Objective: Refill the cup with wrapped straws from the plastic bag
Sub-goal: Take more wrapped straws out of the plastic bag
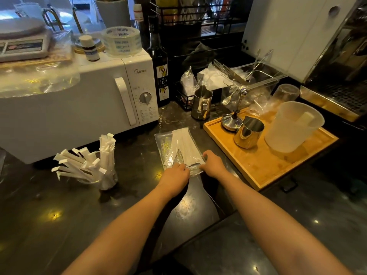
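Observation:
A clear plastic bag [176, 147] with white wrapped straws inside lies flat on the dark counter, its near end toward me. My left hand [175, 176] pinches the bag's near edge on the left. My right hand [212, 164] grips the same edge on the right. To the left, a clear glass cup [108, 179] stands on the counter with several wrapped straws [83, 161] fanning out of it to the left and upward.
A white microwave [79, 108] stands behind the cup. A wooden tray [264, 167] at right carries a steel pitcher [248, 134] and a translucent jug [294, 128]. A dark bottle [158, 62] and another steel pitcher [201, 105] stand behind the bag.

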